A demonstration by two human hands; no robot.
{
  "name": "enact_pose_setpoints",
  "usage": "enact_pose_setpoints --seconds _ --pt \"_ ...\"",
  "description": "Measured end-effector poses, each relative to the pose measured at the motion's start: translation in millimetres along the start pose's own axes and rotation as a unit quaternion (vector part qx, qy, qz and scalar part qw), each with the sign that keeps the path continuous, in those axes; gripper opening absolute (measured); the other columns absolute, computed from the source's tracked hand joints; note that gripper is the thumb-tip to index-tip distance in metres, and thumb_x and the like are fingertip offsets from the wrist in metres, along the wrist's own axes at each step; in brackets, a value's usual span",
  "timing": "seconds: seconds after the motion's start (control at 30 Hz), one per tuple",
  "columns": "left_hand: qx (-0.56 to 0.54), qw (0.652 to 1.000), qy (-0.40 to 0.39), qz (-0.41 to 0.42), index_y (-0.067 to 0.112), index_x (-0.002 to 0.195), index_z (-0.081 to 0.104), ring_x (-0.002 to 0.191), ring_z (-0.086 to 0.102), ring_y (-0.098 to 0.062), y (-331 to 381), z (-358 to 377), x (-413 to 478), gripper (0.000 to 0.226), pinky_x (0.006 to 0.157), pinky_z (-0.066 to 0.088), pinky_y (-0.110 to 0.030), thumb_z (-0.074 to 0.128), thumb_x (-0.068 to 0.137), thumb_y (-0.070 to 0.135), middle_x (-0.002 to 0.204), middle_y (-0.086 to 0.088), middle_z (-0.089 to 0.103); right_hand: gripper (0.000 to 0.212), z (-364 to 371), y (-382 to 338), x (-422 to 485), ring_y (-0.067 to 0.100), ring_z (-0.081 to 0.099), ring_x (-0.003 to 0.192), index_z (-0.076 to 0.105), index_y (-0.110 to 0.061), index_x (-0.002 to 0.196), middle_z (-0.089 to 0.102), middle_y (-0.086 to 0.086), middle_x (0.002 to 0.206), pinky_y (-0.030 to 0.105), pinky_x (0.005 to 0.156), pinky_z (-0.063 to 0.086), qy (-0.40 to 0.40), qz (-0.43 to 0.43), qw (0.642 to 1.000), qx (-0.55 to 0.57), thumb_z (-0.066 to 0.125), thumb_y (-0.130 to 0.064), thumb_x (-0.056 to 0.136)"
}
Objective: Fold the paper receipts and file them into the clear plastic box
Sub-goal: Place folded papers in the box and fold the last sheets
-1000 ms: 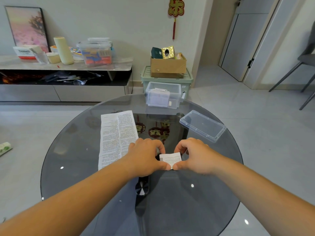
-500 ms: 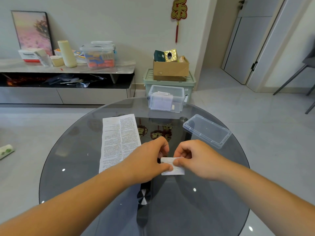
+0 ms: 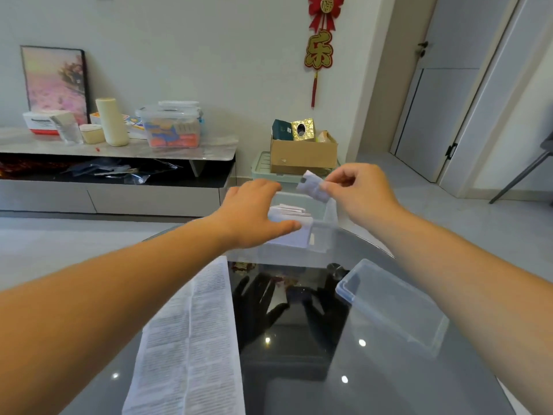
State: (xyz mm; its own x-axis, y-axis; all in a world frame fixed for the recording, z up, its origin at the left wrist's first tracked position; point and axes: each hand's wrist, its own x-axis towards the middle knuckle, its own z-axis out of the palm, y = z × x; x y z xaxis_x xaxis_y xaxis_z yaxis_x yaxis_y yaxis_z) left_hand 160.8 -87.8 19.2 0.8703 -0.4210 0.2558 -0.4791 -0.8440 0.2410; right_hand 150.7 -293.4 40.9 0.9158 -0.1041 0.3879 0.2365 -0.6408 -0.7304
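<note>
My right hand [image 3: 359, 193] pinches a small folded receipt [image 3: 312, 185] in the air above the clear plastic box [image 3: 324, 238], which stands at the far edge of the round glass table [image 3: 299, 354]. Several folded papers [image 3: 288, 211] stand inside the box. My left hand [image 3: 251, 214] reaches over the box's left side with fingers spread and thumb by the papers; it holds nothing. A long unfolded printed receipt [image 3: 191, 339] lies flat on the table under my left forearm.
The box's clear lid [image 3: 392, 304] lies on the table's right side. Behind the table stand a green bin [image 3: 260, 169] with a cardboard box [image 3: 302, 157] on it and a low cabinet [image 3: 113, 175] along the wall. A chair leg [image 3: 520, 178] shows at far right.
Both hands left the table centre and moved forward to the box. The right hand carried the folded receipt up over it, while the left hand let go of the receipt and opened.
</note>
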Motion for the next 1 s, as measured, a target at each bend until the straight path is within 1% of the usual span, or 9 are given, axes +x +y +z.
enact_pose_setpoints --seconds 0.1,0.17,0.23,0.37,0.5,0.63,0.77,0.87,1.0 --pt "0.104 0.991 -0.052 0.064 0.024 0.149 0.037 0.139 0.038 -0.020 -13.5 13.3 28.1 0.083 0.122 0.017 -0.047 0.044 0.086 0.077 0.152 0.001 0.043 0.010 17.9 14.1 37.4 0.003 0.048 0.069 0.072 -0.022 0.079 0.058 -0.013 0.073 0.023 0.061 0.037 -0.001 0.015 1.000 -0.006 0.075 -0.022 0.088" --pt "0.157 0.979 -0.080 0.105 0.024 0.149 0.038 0.139 0.038 -0.019 -16.8 21.9 39.2 0.083 0.123 0.011 -0.049 0.039 0.086 0.079 0.151 0.002 0.044 0.010 31.3 24.4 51.4 0.004 0.050 0.067 0.073 -0.019 0.078 0.059 -0.011 0.070 0.025 0.062 0.040 -0.016 0.014 1.000 -0.013 0.076 -0.021 0.088" --pt "0.198 0.966 -0.100 0.131 0.025 0.148 0.038 0.140 0.037 -0.019 -18.4 29.5 48.0 0.083 0.123 0.006 -0.053 0.036 0.086 0.080 0.151 0.003 0.042 0.010 42.6 32.9 59.5 0.009 0.056 0.070 0.074 -0.019 0.079 0.063 -0.008 0.073 0.027 0.066 0.046 -0.034 0.009 0.999 -0.031 0.076 -0.022 0.088" --pt "0.207 0.961 -0.129 0.131 0.025 0.151 0.030 0.146 0.030 -0.020 -17.8 37.2 54.8 0.086 0.122 -0.007 -0.057 0.039 0.086 0.080 0.157 0.002 0.034 0.012 54.3 42.3 63.2 0.015 0.063 0.081 0.075 -0.023 0.079 0.069 -0.005 0.082 0.032 0.073 0.054 -0.049 0.004 0.997 -0.065 0.073 -0.024 0.090" --pt "0.188 0.963 -0.150 0.121 0.029 0.157 0.017 0.151 0.022 -0.022 -17.4 38.4 58.6 0.091 0.119 -0.011 -0.062 0.041 0.086 0.080 0.164 0.003 0.024 0.014 58.4 51.8 65.0 0.015 0.065 0.081 0.075 -0.026 0.075 0.071 -0.006 0.080 0.035 0.077 0.056 -0.058 0.020 0.996 -0.061 0.074 -0.027 0.089" --pt "0.179 0.962 -0.169 0.116 0.032 0.157 0.016 0.151 0.018 -0.022 -17.3 38.6 62.1 0.092 0.118 -0.012 -0.063 0.046 0.084 0.079 0.164 0.004 0.019 0.010 59.6 56.5 64.9 0.015 0.065 0.083 0.077 -0.023 0.081 0.072 -0.005 0.082 0.036 0.079 0.057 -0.071 0.024 0.996 -0.057 0.073 -0.026 0.090" --pt "0.179 0.963 -0.157 0.124 0.030 0.152 0.027 0.145 0.029 -0.022 -19.7 40.2 61.0 0.086 0.120 -0.008 -0.060 0.044 0.084 0.079 0.154 0.002 0.034 0.013 61.4 57.1 66.7 0.014 0.065 0.082 0.075 -0.026 0.078 0.071 -0.007 0.082 0.035 0.077 0.056 -0.062 0.008 0.994 -0.088 0.072 -0.025 0.091" --pt "0.174 0.964 -0.158 0.121 0.030 0.152 0.028 0.142 0.033 -0.021 -19.0 40.1 60.5 0.084 0.121 -0.008 -0.057 0.044 0.085 0.078 0.152 0.003 0.035 0.013 61.8 56.8 67.6 0.013 0.064 0.082 0.073 -0.028 0.079 0.070 -0.007 0.082 0.035 0.077 0.056 -0.053 -0.008 0.992 -0.112 0.071 -0.025 0.091" --pt "0.170 0.965 -0.162 0.117 0.027 0.150 0.031 0.142 0.030 -0.021 -17.1 38.2 58.7 0.080 0.124 0.001 -0.052 0.047 0.087 0.074 0.153 0.000 0.031 0.015 61.2 56.0 67.7 0.013 0.064 0.081 0.073 -0.028 0.076 0.071 -0.007 0.081 0.037 0.077 0.056 -0.068 -0.024 0.988 -0.134 0.071 -0.026 0.091"
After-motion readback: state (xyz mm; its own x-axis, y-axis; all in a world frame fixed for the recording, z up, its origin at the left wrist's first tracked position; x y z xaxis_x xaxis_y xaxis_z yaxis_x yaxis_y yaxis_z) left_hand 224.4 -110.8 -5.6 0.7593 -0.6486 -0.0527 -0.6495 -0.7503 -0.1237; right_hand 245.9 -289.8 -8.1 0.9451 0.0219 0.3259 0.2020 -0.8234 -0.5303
